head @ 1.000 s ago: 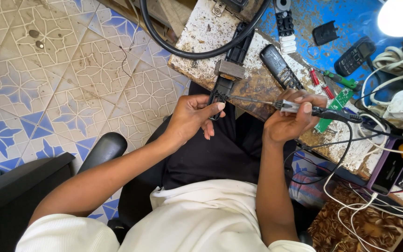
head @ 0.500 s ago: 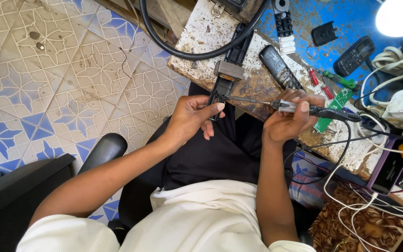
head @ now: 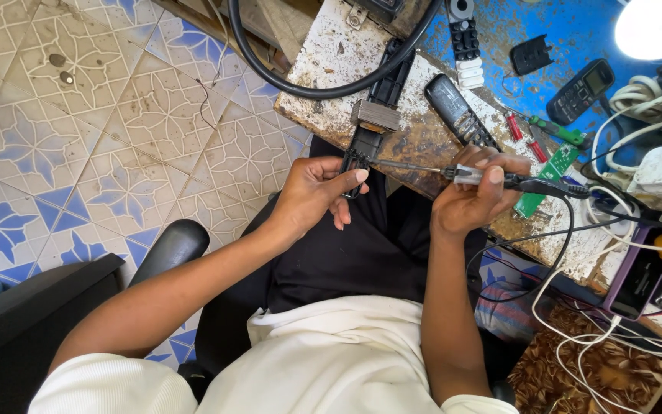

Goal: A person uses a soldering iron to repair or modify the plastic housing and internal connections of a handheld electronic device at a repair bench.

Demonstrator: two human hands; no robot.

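Observation:
My left hand (head: 317, 190) pinches the near end of a long black remote-control housing (head: 373, 111) that lies across the worn bench edge. A soldering iron (head: 492, 179) is gripped in my right hand (head: 473, 201), its thin metal tip (head: 392, 163) pointing left and reaching the end of the housing by my left fingers. The iron's black cable runs off to the right. A grey block (head: 378, 116) sits on the housing midway along it.
On the bench (head: 423, 138) lie a black remote (head: 457, 107), a white keypad strip (head: 465, 46), a small dark phone (head: 582, 88), a green circuit board (head: 549, 169), red-handled tools and a thick black hose (head: 285, 77). Tangled cables and a bright lamp (head: 653, 27) are at right. Patterned tiles lie at left.

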